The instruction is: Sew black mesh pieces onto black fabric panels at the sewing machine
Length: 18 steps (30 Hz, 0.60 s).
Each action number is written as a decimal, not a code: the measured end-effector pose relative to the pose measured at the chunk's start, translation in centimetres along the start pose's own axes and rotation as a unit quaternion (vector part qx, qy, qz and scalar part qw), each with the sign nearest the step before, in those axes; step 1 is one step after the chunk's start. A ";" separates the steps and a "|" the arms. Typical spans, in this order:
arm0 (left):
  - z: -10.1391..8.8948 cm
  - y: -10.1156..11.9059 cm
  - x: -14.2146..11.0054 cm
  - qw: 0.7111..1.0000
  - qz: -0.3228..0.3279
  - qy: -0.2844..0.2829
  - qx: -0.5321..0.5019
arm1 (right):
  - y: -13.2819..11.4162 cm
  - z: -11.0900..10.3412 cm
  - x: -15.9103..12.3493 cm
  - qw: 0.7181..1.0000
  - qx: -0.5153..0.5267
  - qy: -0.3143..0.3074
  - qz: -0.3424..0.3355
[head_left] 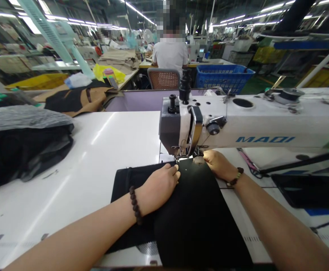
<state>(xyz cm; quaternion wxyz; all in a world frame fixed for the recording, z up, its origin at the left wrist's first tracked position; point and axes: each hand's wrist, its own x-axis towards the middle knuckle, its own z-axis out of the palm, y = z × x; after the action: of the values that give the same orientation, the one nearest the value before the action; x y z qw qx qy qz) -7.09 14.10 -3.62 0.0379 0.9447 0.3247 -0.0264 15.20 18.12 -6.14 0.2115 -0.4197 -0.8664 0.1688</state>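
Two layers of black fabric lie under the needle of a white sewing machine [192, 141]. The upper black fabric panel [198, 222] hangs toward me over the table's front edge. Beneath it, a dark fabric piece [124, 188] spreads out to the left. My left hand [160, 186], with a beaded bracelet, is closed at the upper panel's left edge, fingertips just in front of the presser foot. On the needle's other side, my right hand [219, 165] has its fingers bent at the panel's far right edge; the machine's parts partly hide its fingertips.
Bundled dark fabric in clear plastic [28, 143] rests on the white table [96, 150] at left. A black phone-like slab [311, 190] lies at right. Beyond the table are a blue crate [223, 77], a chair [164, 78] and a person in a white shirt [170, 52].
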 end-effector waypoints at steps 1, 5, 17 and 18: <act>0.0 0.0 0.0 1.000 -0.001 0.003 -0.003 | 0.0 0.0 -0.1 1.000 0.001 0.001 0.002; 0.1 -0.2 0.0 1.000 0.002 0.017 -0.014 | 0.0 0.5 -0.1 1.000 0.008 0.007 0.019; -2.5 4.3 -4.6 0.986 0.092 0.018 -0.140 | -8.6 -4.2 -12.3 0.958 0.217 -0.010 0.186; -3.0 5.5 -5.1 0.975 0.118 -0.008 -0.188 | -9.9 -3.3 -15.1 0.958 0.227 -0.075 0.157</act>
<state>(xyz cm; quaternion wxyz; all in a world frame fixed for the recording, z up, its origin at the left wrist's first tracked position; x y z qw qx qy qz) -7.68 6.96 0.01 0.2200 0.9522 0.2097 0.0322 18.82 0.59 -2.09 0.2062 -0.4773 -0.7421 0.4230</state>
